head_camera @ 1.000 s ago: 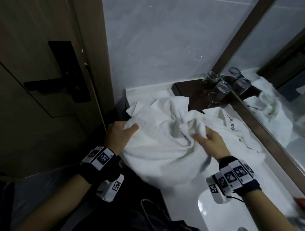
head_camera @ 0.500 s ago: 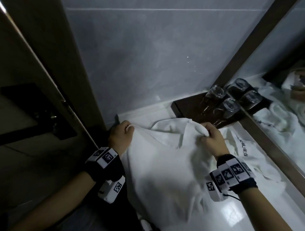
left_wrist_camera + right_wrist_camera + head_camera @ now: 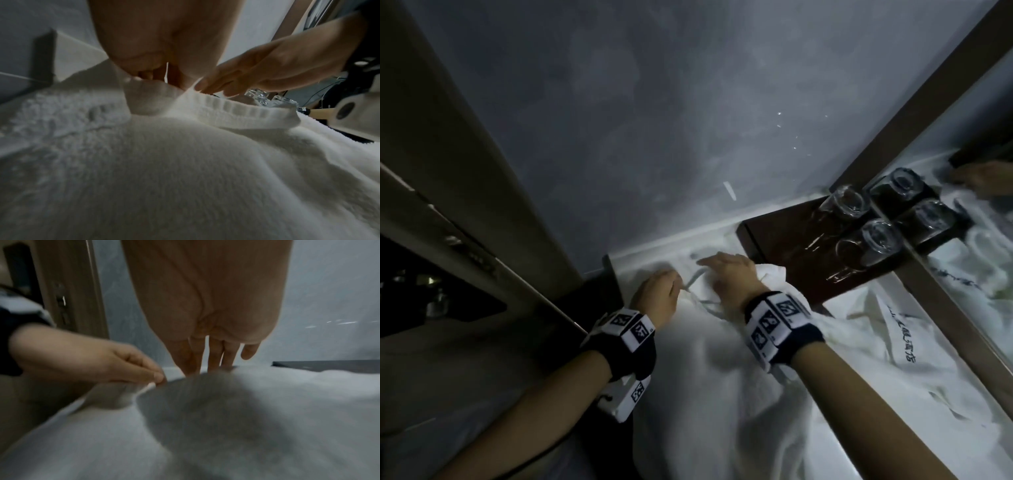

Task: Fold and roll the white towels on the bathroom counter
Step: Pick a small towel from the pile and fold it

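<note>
A large white towel (image 3: 709, 387) lies spread over the counter, its front part hanging off the near edge. My left hand (image 3: 659, 294) pinches the towel's ribbed far hem (image 3: 236, 110) near the back wall. My right hand (image 3: 729, 274) lies just right of it with fingers straight, flat on the far edge of the towel (image 3: 226, 418). The right wrist view shows the left hand (image 3: 115, 365) pinching the hem between thumb and fingertips. A second white towel with dark lettering (image 3: 900, 339) lies crumpled to the right, along the mirror.
A dark wooden tray (image 3: 784, 253) with two upturned glasses (image 3: 859, 236) stands at the back right by the mirror (image 3: 976, 240). A grey wall rises behind the counter. A door and its frame (image 3: 448, 164) stand at the left.
Both hands have carried the towel's far edge forward to the back of the counter. The right hand has let go of the bunched cloth and now lies flat; the left still pinches the hem.
</note>
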Tool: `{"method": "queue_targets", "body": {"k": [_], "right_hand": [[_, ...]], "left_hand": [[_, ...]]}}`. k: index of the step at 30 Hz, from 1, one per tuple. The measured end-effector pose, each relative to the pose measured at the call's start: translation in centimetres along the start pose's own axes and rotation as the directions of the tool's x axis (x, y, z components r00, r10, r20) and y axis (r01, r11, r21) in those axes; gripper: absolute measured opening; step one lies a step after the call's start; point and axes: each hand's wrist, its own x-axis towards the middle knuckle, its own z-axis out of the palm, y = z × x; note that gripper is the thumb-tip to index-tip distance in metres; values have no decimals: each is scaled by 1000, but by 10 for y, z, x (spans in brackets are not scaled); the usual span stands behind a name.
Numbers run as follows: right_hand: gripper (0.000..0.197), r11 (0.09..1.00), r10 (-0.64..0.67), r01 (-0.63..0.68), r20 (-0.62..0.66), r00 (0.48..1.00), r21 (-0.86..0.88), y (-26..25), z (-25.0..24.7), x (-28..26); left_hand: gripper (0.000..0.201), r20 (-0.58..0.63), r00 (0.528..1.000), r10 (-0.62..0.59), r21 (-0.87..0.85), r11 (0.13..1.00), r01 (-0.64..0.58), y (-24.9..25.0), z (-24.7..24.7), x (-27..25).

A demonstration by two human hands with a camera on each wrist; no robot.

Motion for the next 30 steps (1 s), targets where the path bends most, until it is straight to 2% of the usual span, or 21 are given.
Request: {"method": "queue_targets", "body": {"k": [2, 5, 6, 8, 10, 12, 14, 17, 19, 20, 22, 24, 27, 29, 30], "right_hand": [[48, 992, 26, -13, 101, 995, -125, -8, 13, 13], [31, 974, 87, -68, 81, 993, -215, -14, 14, 20], [28, 985, 85, -74, 65, 994, -156, -13, 11, 18], [26, 993, 65, -65, 1, 998, 94, -10, 5, 9], [27, 969, 46, -5, -160, 986, 247, -8, -5, -5], [19, 949, 91, 23, -344, 935, 314, 0, -15, -16], [11, 936, 168, 4, -454, 875, 353, 12, -27, -24], [11, 924, 248, -36, -528, 812, 380, 31, -35, -34], [10, 910, 300, -46, -577, 759, 413, 40, -36, -41], [8, 891, 316, -22, -587, 745, 453, 45, -36, -44], [5, 853, 302, 58, -580, 756, 518, 52, -36, -49], [8, 853, 269, 95, -587, 764, 514, 57, -36, -54], [4, 886, 325, -24, -581, 746, 464, 63, -36, -57], [15, 920, 365, -201, -554, 748, 335, 62, -33, -57], [25, 929, 368, -266, -554, 747, 259, 56, -31, -56]], "left_hand": [[12, 1, 1000, 2, -31, 1000, -2, 0, 0, -2], [16, 98, 995, -15, -71, 997, 22, -1, -1, -7], [15, 124, 992, -23, -58, 998, 30, 0, -1, -8], [16, 134, 990, -32, -11, 999, 34, 1, -4, -7], [27, 98, 995, -29, 42, 999, 25, 3, -9, -4], [41, 93, 995, 31, 163, 986, -46, 3, -16, 0], [46, 115, 991, 65, 209, 974, -88, 4, -26, 1], [18, 98, 989, 115, 167, 977, -130, 5, -40, 3], [14, 52, 986, 159, 114, 980, -164, 2, -43, 4], [17, 27, 990, 138, 32, 990, -139, 2, -44, 4], [26, 25, 995, 95, -129, 987, -91, -1, -45, 3], [23, 72, 989, 128, -75, 990, -122, -1, -45, 2], [47, 211, 976, 49, 71, 995, -66, -2, -46, 3], [53, 162, 987, -12, 60, 998, 2, -6, -43, 3], [47, 87, 996, -22, -33, 999, 25, -8, -42, 2]]}}
